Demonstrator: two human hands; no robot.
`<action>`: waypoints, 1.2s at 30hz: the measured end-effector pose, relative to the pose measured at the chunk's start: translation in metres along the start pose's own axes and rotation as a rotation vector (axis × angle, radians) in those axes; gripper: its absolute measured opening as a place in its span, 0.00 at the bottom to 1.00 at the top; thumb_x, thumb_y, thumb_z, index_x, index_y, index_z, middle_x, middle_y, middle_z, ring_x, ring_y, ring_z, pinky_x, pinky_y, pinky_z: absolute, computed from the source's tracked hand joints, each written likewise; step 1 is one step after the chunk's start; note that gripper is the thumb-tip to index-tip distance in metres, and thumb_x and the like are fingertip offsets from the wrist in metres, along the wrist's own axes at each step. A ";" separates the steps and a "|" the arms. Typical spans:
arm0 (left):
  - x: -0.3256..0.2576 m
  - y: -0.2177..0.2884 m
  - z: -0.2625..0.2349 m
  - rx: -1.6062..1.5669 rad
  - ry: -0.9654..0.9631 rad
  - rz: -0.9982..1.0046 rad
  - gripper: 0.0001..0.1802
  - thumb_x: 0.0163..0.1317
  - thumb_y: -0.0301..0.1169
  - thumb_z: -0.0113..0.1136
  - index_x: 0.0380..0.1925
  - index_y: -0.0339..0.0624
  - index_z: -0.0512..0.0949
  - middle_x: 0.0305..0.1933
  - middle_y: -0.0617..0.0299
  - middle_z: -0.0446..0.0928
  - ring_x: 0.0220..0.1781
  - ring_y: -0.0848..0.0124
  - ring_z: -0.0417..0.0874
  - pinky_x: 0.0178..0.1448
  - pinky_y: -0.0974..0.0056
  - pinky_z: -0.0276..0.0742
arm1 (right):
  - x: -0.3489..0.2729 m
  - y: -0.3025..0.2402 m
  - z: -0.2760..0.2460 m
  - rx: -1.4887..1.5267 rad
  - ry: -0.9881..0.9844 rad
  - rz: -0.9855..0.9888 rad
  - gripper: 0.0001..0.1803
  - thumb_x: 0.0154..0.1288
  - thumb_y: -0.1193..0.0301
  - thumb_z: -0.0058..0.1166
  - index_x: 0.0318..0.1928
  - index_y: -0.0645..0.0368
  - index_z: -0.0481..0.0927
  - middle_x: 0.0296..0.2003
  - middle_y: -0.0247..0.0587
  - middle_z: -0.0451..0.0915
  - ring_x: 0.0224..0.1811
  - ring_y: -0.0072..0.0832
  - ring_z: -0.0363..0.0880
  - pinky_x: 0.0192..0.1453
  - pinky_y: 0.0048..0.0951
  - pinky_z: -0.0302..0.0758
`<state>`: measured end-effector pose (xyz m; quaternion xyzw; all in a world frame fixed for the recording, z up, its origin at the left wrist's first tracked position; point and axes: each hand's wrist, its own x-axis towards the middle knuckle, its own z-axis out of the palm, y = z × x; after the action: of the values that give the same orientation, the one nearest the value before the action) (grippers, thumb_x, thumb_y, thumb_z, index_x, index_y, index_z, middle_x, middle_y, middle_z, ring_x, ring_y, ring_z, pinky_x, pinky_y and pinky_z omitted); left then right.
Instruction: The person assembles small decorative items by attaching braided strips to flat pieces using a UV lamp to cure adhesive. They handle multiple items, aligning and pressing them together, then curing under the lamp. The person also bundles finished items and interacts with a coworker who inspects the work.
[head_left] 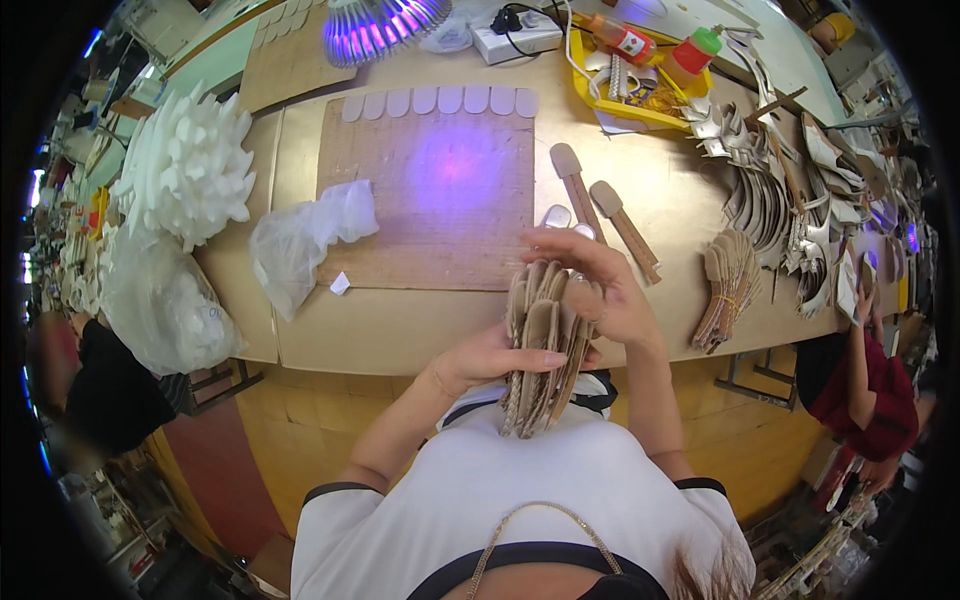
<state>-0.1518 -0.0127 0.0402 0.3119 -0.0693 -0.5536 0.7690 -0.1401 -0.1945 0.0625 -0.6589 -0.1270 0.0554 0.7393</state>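
A wide bench [410,310] with a tan covering stretches beyond the fingers in a crowded workroom, other people sitting at either side. In front of its near edge, close to the person's chest, is a thick bundle of strap pieces [541,325], beige and brown with rounded tips. The left hand [475,360] grasps it from the left, its thumb laid across the front. The bundle's long axis runs roughly away from the chest, plain ends nearer the body and rounded tips toward the bench. Those tips lie just under the fingers of the right hand [610,290], which arch loosely over them and are partly blurred; whether they pinch a piece I cannot tell. The right hand is thus nearer the rounded tips, the left nearer the middle of the bundle.

Just beyond the right fingers lie two loose straps [574,185] and a few small rounded pieces [557,216]. Ahead and to the left of both hands is a cardboard sheet [420,245], with a row of pale rounded pieces [450,100] along its far edge. Farther left of the fingers sit a crumpled plastic bag [285,255] and a white foam pile [190,165]. Off to their right lies a banded bundle [730,285]; a yellow tray [583,85] stands well beyond them.
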 end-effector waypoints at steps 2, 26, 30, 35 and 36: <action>0.001 -0.004 -0.002 0.040 -0.017 0.001 0.26 0.61 0.35 0.62 0.55 0.37 0.66 0.49 0.53 0.77 0.52 0.64 0.80 0.55 0.61 0.78 | 0.004 -0.004 0.002 -0.095 -0.148 0.090 0.22 0.63 0.60 0.55 0.51 0.62 0.78 0.47 0.44 0.80 0.50 0.33 0.78 0.57 0.32 0.72; -0.015 -0.026 0.014 0.033 -0.003 0.037 0.23 0.67 0.39 0.53 0.57 0.37 0.67 0.51 0.55 0.76 0.53 0.65 0.79 0.56 0.63 0.76 | -0.014 -0.016 0.015 -0.195 -0.017 0.100 0.12 0.53 0.72 0.65 0.38 0.62 0.83 0.41 0.41 0.80 0.44 0.29 0.78 0.48 0.28 0.73; -0.022 -0.030 0.011 0.212 0.201 0.065 0.24 0.66 0.41 0.55 0.56 0.38 0.68 0.50 0.57 0.77 0.50 0.67 0.81 0.55 0.63 0.77 | -0.016 -0.015 0.017 -0.119 0.139 0.022 0.20 0.55 0.60 0.65 0.45 0.60 0.81 0.47 0.42 0.77 0.48 0.29 0.75 0.50 0.31 0.71; -0.021 -0.028 0.009 0.102 0.029 0.078 0.30 0.65 0.41 0.57 0.60 0.37 0.62 0.49 0.54 0.77 0.52 0.62 0.80 0.57 0.58 0.76 | -0.025 -0.009 0.022 0.065 0.230 0.001 0.32 0.57 0.43 0.57 0.46 0.59 0.80 0.52 0.46 0.71 0.52 0.31 0.71 0.53 0.33 0.69; -0.021 -0.027 0.010 0.116 0.032 0.080 0.30 0.65 0.40 0.57 0.61 0.38 0.62 0.50 0.54 0.76 0.52 0.62 0.80 0.57 0.58 0.76 | -0.029 -0.006 0.025 -0.029 0.264 -0.008 0.33 0.57 0.41 0.56 0.46 0.59 0.80 0.52 0.46 0.71 0.52 0.32 0.71 0.53 0.33 0.68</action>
<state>-0.1857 -0.0033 0.0380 0.3617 -0.1014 -0.5123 0.7723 -0.1748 -0.1788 0.0674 -0.6707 -0.0322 -0.0366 0.7401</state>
